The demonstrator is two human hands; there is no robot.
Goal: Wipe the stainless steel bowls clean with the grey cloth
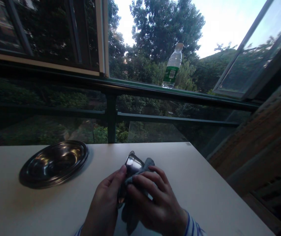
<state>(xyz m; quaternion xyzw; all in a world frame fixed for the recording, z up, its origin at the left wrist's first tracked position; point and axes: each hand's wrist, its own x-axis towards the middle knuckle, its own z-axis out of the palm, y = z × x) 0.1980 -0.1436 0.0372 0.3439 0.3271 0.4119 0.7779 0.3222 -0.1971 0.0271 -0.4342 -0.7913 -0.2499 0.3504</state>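
Left hand [106, 200] pinching bowl [133, 163], right hand [158, 200] pinching cloth [149, 162] against it; hard push could twist bowl loose, drop it on table [204, 196]

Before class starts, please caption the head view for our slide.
Left hand grips a shiny metal vessel; right hand holds a grey cloth against it.

A metal bowl [133, 163] is held by the left hand [105, 200]; a gray cloth [149, 162] is pressed against it by the right hand [156, 198].
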